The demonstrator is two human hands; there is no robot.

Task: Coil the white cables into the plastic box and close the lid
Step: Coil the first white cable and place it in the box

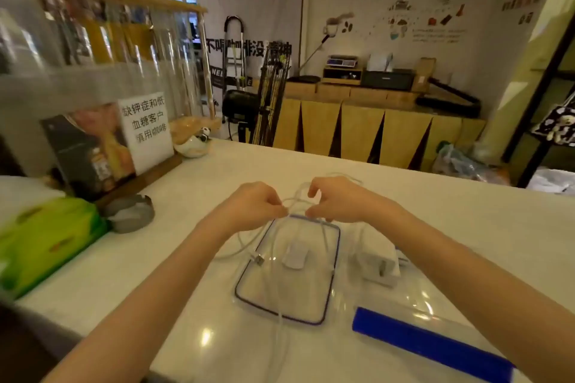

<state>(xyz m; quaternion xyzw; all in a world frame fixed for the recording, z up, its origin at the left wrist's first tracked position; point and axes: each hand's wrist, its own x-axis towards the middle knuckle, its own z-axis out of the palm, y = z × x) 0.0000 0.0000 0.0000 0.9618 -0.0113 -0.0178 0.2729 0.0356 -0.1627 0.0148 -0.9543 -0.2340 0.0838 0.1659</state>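
A clear plastic box with a dark blue rim lies open on the white counter in front of me. A small white tab or plug sits inside it. White cables run across the box and trail toward the counter's near edge. My left hand and my right hand are just past the box's far rim, each pinching a cable loop between them. The clear lid with a blue latch lies to the right of the box. A white charger block stands beside the box.
A green packet lies at the left edge of the counter, with a grey ashtray behind it. A sign stand and a small panda dish are at the back left. Wooden counters stand across the room.
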